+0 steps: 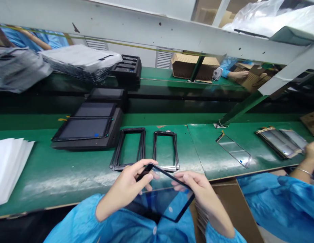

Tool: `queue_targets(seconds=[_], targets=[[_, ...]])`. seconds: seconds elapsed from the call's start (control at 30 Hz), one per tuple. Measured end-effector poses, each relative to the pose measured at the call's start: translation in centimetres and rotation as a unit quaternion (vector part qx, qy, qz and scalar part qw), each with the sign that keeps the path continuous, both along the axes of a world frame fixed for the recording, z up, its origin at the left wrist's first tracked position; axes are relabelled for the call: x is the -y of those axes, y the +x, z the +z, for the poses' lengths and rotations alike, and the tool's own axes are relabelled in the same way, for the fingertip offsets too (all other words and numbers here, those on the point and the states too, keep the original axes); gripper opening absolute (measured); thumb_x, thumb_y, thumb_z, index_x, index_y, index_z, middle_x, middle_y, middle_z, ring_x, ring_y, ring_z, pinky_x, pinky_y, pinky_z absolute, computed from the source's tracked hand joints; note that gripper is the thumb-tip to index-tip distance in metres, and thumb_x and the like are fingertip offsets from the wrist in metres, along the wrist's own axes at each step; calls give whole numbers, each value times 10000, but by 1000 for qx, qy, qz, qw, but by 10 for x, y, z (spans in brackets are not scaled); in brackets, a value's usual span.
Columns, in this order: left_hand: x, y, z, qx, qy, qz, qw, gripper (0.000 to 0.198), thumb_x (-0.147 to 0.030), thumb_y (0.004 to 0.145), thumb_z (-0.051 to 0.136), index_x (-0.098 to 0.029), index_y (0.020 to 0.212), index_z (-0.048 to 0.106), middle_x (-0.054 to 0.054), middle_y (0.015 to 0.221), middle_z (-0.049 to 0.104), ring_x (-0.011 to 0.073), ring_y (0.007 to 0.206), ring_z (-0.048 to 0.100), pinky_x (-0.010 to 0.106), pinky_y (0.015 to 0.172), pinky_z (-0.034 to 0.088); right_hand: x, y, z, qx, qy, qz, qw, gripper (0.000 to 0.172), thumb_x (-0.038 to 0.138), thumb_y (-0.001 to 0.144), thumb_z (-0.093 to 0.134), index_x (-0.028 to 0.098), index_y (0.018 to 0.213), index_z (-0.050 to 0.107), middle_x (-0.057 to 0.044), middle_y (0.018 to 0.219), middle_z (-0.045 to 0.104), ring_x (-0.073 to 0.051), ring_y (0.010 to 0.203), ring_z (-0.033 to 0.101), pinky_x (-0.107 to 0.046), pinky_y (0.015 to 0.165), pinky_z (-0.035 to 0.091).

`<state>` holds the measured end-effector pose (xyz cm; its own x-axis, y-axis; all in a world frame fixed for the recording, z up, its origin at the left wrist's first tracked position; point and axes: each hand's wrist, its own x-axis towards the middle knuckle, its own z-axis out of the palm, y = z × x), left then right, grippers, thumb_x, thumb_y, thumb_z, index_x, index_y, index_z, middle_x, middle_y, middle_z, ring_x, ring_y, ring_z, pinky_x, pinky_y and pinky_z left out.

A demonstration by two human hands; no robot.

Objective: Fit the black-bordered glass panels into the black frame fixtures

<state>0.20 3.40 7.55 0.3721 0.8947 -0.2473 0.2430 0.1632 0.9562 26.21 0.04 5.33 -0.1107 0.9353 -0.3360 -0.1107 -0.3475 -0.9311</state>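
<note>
A clear glass panel with a black border (164, 199) is held over my lap, just before the green table edge. My left hand (131, 184) grips its left top corner, thumb and fingers closed on the edge. My right hand (197, 189) holds the right side, fingers pinched on the border. Two stacks of black rectangular frames (129, 146) (165, 150) lie on the green mat right beyond my hands.
Black trays with dark screens (88, 130) sit at the left, white sheets (7, 165) at the far left. A glass strip (234, 150) lies to the right. A co-worker's hand (311, 153) touches panels (281, 141) at the right. A cardboard box (230, 209) stands below.
</note>
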Motion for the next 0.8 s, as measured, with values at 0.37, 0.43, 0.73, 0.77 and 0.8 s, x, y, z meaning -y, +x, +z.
queue_targets(seconds=[0.37,0.43,0.73,0.77,0.8], targets=[[5,-1,-18,103,-29,195,975,537,-512,904,782,-196,1291,585,102,950,839,225,610,780,257,451,575,8,4,-21,-30,2,-232,972,396,593,803,840,197,789,833,-112,698,820,-312,632,798,-408,643,666],[5,-1,-19,107,-29,203,973,553,-515,886,801,-199,1285,586,94,935,839,224,598,777,259,443,576,8,1,-18,-15,21,-239,971,362,565,827,829,207,778,826,-80,674,808,-289,617,788,-379,631,661],[5,-4,-27,108,-33,211,971,583,-532,863,821,-203,1275,573,97,927,836,238,596,776,275,438,585,10,-3,-19,37,62,-249,966,323,488,910,771,208,750,782,-19,631,765,-241,620,778,-300,616,622],[6,-4,-28,105,-34,213,971,587,-537,860,821,-202,1274,574,95,918,835,240,594,775,278,439,584,10,-4,-20,34,66,-253,965,341,503,918,755,207,751,781,-23,624,765,-243,615,777,-302,609,621],[6,-4,-29,103,-34,215,971,588,-538,862,817,-201,1278,574,95,910,833,243,588,773,282,438,582,9,-5,-20,29,69,-253,964,352,523,924,738,204,785,792,-31,632,773,-245,608,778,-309,607,625]])
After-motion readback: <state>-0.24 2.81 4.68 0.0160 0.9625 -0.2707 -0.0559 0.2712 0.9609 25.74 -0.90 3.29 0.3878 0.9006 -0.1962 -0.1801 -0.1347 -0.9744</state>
